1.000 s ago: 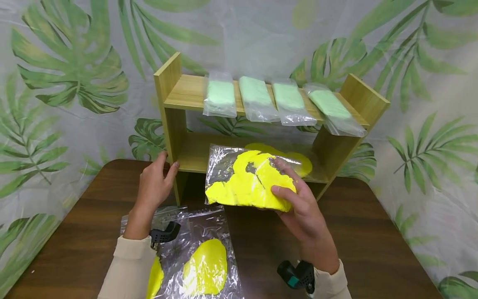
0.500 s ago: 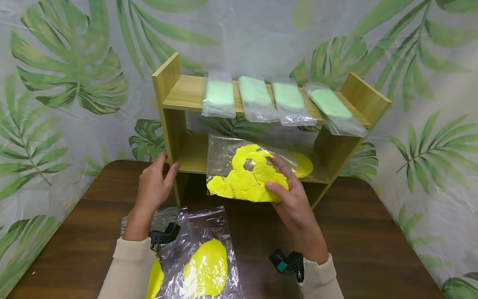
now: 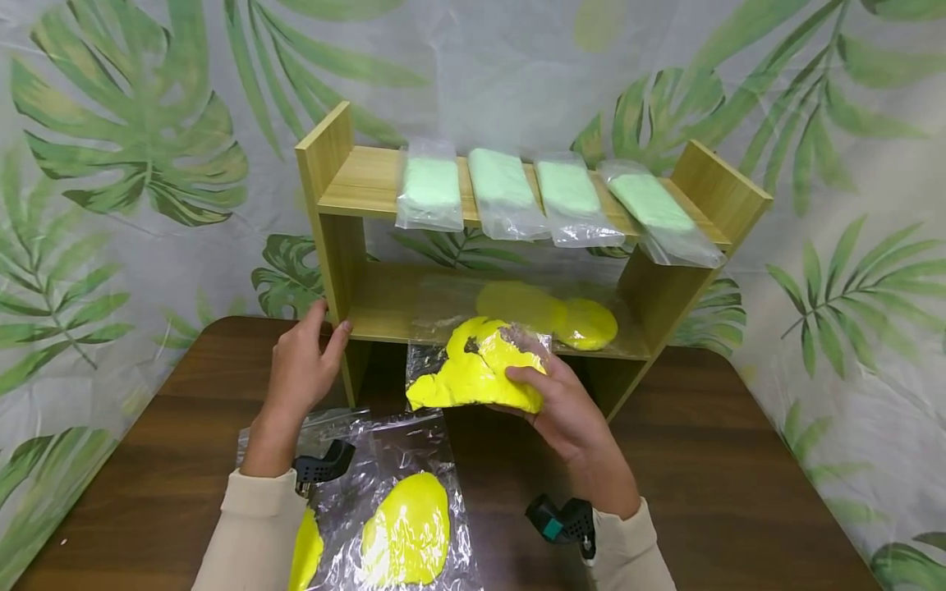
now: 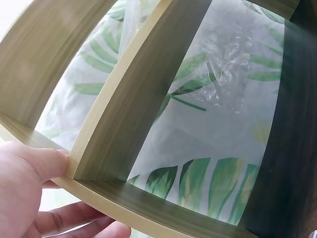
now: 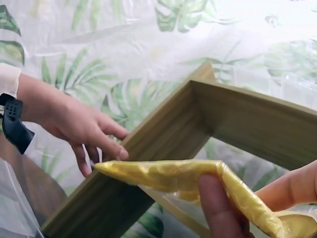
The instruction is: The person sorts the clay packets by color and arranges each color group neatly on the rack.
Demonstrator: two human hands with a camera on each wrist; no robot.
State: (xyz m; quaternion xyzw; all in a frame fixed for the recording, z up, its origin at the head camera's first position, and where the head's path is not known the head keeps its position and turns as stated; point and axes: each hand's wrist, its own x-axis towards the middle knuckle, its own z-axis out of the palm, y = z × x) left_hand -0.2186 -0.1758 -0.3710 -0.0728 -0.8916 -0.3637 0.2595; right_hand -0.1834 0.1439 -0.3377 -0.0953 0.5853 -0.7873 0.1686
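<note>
My left hand (image 3: 299, 361) grips the left side panel of the wooden shelf unit (image 3: 336, 271) at middle-board height. In the left wrist view the thumb of this hand (image 4: 29, 183) presses the panel's edge, with the fingers round its outer side. A clear bag of yellow, cracked putty-like material (image 3: 480, 373) is pinched at its right end by my right hand (image 3: 572, 414), in front of the middle board. Seen from the right wrist, the yellow bag (image 5: 168, 173) is bent, its tip pointing towards the left hand.
Pale green packs (image 3: 569, 189) in clear bags lie side by side on the top board. Bagged yellow pieces (image 3: 587, 324) rest on the middle board's right half. Flat bags with yellow pieces (image 3: 406, 529) lie on the brown table (image 3: 739, 492) at the front left.
My right hand has moved left with the yellow bag. The bag first rose and tipped towards the camera, then dropped and lies flatter. The left hand stays on the panel.
</note>
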